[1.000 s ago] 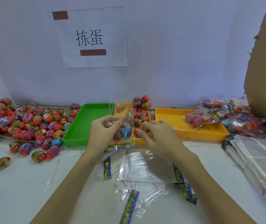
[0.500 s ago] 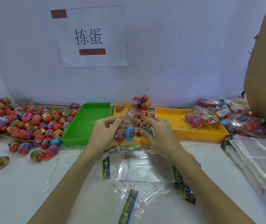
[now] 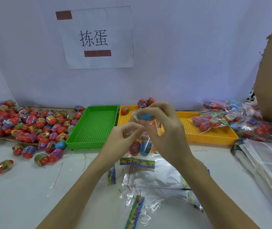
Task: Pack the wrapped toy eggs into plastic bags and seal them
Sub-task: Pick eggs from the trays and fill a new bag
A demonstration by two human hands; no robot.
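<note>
Pinching a blue egg [image 3: 144,116] in the right hand [image 3: 168,129] grip, left hand [image 3: 123,138] grip holding the clear bag [image 3: 140,146] open over the table [image 3: 24,187], two eggs inside

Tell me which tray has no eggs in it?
The green tray, the left one of the three. It holds nothing, while the middle yellow tray has loose eggs and the right yellow tray holds a filled bag.

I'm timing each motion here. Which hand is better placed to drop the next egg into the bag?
Likely the right hand: it already pinches a blue egg just above the bag, whose top the left hand holds.
</note>
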